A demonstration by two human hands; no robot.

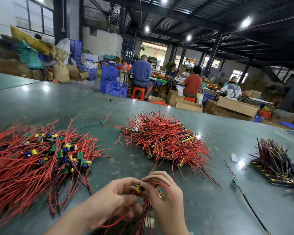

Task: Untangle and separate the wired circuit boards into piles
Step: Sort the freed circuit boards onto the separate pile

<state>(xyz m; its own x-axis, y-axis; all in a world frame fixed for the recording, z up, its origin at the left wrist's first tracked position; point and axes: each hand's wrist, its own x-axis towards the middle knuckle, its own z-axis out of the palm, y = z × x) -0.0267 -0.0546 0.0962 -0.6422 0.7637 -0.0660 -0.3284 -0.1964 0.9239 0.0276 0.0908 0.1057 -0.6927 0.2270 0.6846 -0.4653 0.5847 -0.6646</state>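
Low in the middle of the head view, my left hand [115,197] and my right hand [165,197] meet over a small bunch of wired circuit boards [139,188]. Both hands pinch the boards, and their red and black wires hang down between my wrists. A loose tangled heap of boards with red wires [41,156] spreads over the left of the green table [210,209]. A tidier pile with red wires [165,139] lies straight ahead. At the right sits a darker stacked pile [277,165].
Single stray boards lie on the table: one at the right [235,182] with a long black wire, one ahead [102,121], one far off [110,99]. A white paper scrap [234,157] lies near the dark pile. Beyond the table edge, people sit among blue crates and cardboard boxes.
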